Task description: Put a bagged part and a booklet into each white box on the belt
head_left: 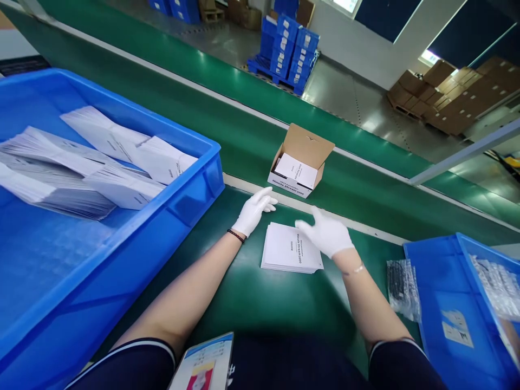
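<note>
My left hand (252,212), white-gloved, is held over the green work surface with its fingers stretched out and nothing in them. It is just below and left of an open cardboard box (289,186), whose brown lid stands up. A white printed booklet (299,169) lies inside that box. Beside the upper right corner of a stack of white booklets (286,249) is my right hand (327,233), also gloved. Its thumb and fingers are apart, slightly blurred, and I cannot tell whether it touches the top booklet.
A large blue bin (195,168) with bundles of booklets (117,187) stands at left. At right is another blue bin (436,292) holding plastic-wrapped items, with a wrapped packet (403,290) beside it. Beyond the green belt (244,122) are stacked blue crates (290,51) and cartons (459,97).
</note>
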Demonstrator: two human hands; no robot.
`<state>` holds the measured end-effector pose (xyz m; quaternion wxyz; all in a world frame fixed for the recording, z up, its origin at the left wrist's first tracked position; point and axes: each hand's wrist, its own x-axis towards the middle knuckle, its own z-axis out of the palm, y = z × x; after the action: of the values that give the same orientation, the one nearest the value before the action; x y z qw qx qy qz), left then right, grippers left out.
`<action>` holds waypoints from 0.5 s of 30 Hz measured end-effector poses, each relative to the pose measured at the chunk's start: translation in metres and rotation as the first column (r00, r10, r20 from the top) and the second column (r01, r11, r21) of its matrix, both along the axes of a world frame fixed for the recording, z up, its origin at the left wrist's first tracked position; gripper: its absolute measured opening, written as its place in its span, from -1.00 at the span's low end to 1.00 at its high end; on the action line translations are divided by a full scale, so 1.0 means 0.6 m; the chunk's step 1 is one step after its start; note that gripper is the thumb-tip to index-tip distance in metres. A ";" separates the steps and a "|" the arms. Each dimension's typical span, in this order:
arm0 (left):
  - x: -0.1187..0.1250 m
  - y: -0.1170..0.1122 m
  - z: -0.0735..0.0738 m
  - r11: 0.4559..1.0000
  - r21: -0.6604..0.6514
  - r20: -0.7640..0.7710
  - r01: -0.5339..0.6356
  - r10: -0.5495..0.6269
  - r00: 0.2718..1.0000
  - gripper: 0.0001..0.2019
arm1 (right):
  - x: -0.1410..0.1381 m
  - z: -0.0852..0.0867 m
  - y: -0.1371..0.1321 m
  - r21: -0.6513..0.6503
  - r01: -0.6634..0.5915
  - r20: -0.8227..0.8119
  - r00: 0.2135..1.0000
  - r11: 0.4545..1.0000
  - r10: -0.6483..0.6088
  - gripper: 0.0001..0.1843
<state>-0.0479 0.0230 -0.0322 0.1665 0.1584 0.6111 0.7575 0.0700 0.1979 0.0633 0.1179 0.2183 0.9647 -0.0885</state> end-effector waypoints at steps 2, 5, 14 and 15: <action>0.006 0.001 0.003 0.999 -0.046 -0.038 0.018 -0.020 0.999 -0.42 | 0.066 -0.025 0.017 -0.128 0.161 0.125 0.982 0.979 -0.145 0.06; 0.012 0.000 0.004 0.997 -0.071 -0.065 0.043 -0.047 0.997 -0.40 | 0.130 -0.071 0.053 -0.478 0.339 0.024 0.927 0.810 -0.374 0.08; 0.037 -0.005 0.031 0.923 -0.010 -0.112 0.385 -0.384 0.916 -0.10 | 0.112 -0.058 0.038 -0.886 -0.016 -0.362 0.650 0.464 -0.668 -0.18; 0.042 -0.005 0.035 0.916 -0.032 -0.101 0.400 -0.401 0.910 -0.05 | 0.102 -0.057 0.024 -0.854 -0.008 -0.398 0.654 0.520 -0.643 -0.14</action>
<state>-0.0230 0.0198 -0.0110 0.2865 0.3193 0.5777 0.6945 0.1310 0.2121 0.0293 -0.1785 0.2813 0.7237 -0.6044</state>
